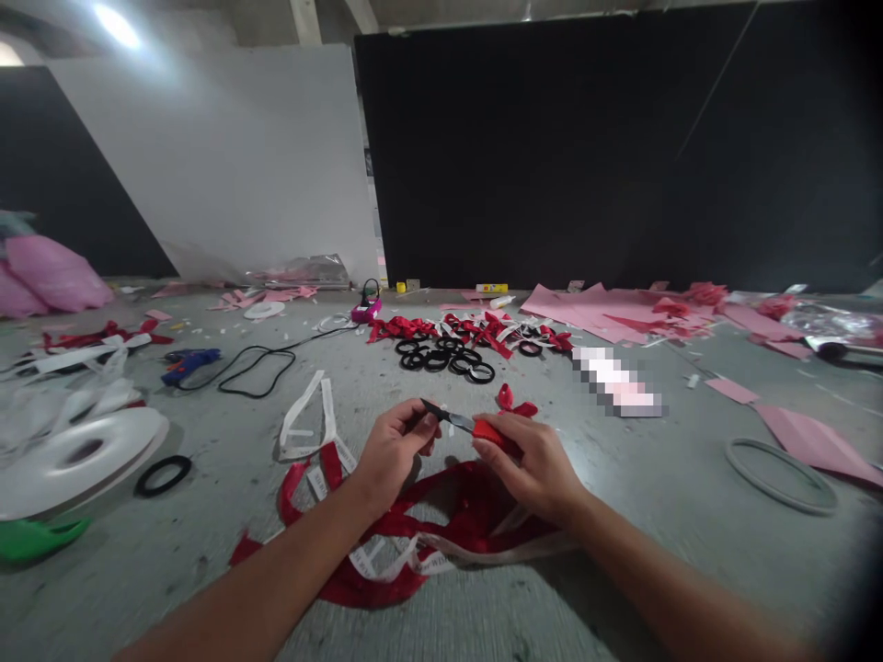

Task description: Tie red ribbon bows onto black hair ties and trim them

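Note:
My left hand (393, 450) grips small black scissors (441, 416) whose blades point right. My right hand (534, 464) pinches a folded piece of red ribbon (491, 432) against the blade tips. Both hands hover over a loose pile of red ribbon (441, 519) mixed with white strips on the grey floor. A finished red bow (514, 402) lies just beyond my right hand.
Black rings (445, 356) and red bows (475, 328) lie ahead. A white ribbon spool (79, 455), a black ring (163, 475) and a blue glue gun (188, 363) with black cord sit left. Pink paper (607, 308) and a grey hoop (779, 473) lie right.

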Tool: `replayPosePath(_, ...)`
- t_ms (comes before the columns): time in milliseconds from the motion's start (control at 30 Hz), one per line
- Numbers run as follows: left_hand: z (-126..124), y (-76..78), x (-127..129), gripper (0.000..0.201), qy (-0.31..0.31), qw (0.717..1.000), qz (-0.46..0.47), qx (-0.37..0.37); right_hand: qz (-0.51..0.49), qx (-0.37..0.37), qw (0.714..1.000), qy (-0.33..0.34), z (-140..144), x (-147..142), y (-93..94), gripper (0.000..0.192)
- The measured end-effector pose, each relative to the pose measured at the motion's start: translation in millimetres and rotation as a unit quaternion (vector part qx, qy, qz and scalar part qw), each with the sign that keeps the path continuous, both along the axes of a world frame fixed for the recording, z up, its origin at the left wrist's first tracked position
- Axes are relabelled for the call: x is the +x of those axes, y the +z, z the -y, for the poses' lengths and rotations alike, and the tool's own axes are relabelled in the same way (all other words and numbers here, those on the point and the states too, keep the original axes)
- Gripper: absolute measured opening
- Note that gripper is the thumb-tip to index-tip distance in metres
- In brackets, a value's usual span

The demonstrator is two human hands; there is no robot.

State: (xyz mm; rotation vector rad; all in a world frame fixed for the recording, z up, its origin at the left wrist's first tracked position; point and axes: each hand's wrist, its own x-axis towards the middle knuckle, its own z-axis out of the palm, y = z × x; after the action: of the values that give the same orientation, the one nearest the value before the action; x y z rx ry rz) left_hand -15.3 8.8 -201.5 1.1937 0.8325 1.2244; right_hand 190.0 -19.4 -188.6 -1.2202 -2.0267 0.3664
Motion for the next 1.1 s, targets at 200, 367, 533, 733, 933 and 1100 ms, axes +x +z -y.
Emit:
replayPosePath(200, 0.6, 5.1, 0.9, 0.018, 0.013, 1.000, 0.027, -0.002, -0.009, 0.002, 1.000, -0.004, -1.9, 1.0, 2.1, 0.030)
replayPosePath(367, 2.1, 3.4, 1.4, 0.018, 0.004, 1.000, 0.017, -0.002, -0.003, 0.002, 1.000, -0.002, -0.9, 0.3, 0.5, 0.030)
replayPosePath(533, -0.5, 0.5, 0.0, 0.019, 0.013, 1.000, -0.001, 0.018, 0.002, 0.005, 1.000, -0.004, -0.9, -0.2, 0.2, 0.029)
replayPosePath(733, 0.6, 8.3, -2.7, 0.019, 0.046, 0.993, -0.092, 0.060, 0.005, 0.006, 1.000, -0.008, -1.2, 0.8, 2.0, 0.028)
replayPosePath(933, 3.9, 15.0, -2.8, 0.017, 0.050, 0.986, -0.137, 0.084, 0.005, 0.011, 1.000, -0.018, -1.7, 0.7, 1.3, 0.028)
replayPosePath(1100, 1.8, 8.2, -1.7, 0.018, 0.005, 0.999, -0.032, 0.030, 0.010, 0.008, 1.000, -0.006, -1.5, 0.7, 0.0, 0.030)
